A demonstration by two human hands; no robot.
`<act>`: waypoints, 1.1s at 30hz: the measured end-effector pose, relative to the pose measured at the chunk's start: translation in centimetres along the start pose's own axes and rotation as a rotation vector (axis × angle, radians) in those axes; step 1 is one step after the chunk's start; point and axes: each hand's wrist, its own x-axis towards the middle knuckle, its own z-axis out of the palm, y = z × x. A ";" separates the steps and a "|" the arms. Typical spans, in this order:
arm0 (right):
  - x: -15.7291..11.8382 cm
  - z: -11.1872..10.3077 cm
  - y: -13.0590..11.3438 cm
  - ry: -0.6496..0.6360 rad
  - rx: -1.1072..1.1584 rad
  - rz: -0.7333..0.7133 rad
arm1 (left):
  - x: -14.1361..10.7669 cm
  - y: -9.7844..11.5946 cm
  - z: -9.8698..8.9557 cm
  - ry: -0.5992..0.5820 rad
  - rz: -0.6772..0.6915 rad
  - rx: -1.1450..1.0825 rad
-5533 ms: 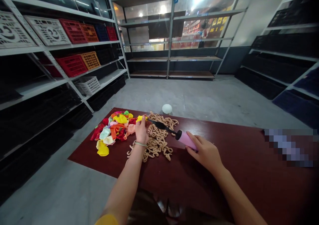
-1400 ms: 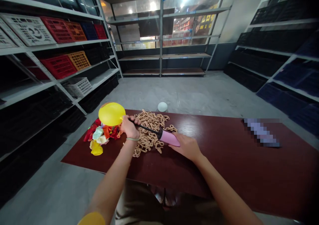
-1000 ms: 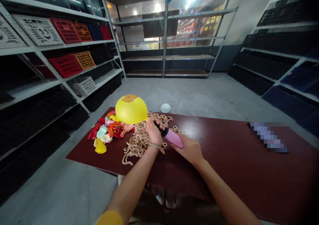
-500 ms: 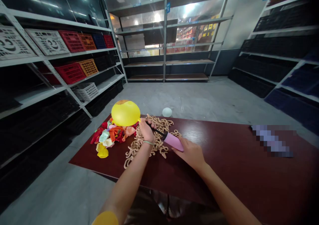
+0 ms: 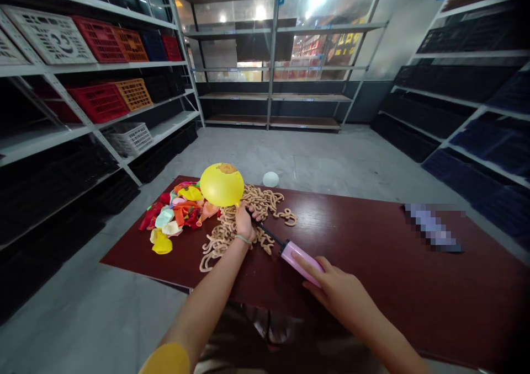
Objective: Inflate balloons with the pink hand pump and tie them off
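Observation:
A round yellow balloon (image 5: 222, 185) stands inflated above my left hand (image 5: 247, 224), which pinches its neck around the black nozzle of a hand pump. The pink pump body (image 5: 301, 256) lies in my right hand (image 5: 336, 287), with a thin black rod (image 5: 269, 236) running between the two hands. Under my left hand spreads a tangle of tan curly strands (image 5: 232, 236). To its left lies a heap of limp multicoloured balloons (image 5: 174, 215). Both sit on a dark red wooden table (image 5: 372, 302).
A small white balloon (image 5: 270, 179) rests on the grey floor beyond the table. A pixelated, blurred object (image 5: 433, 228) lies at the table's right. Metal shelves with plastic crates (image 5: 99, 103) line the left, and further shelving stands ahead and right.
My right hand has drawn the pink pump body back and right, away from the left hand, exposing more black rod. The yellow balloon has shifted slightly right and stays about the same size.

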 end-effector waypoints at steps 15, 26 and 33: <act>3.0 -1.8 -5.3 -0.056 -0.012 0.064 | -1.0 1.5 0.2 -0.132 -0.027 -0.035; 7.4 -2.5 -9.4 -0.073 -0.013 0.173 | -1.7 2.3 0.4 -0.156 -0.072 0.049; 0.9 -3.5 -7.1 -0.129 -0.033 0.126 | -0.7 3.0 0.1 -0.175 -0.038 0.002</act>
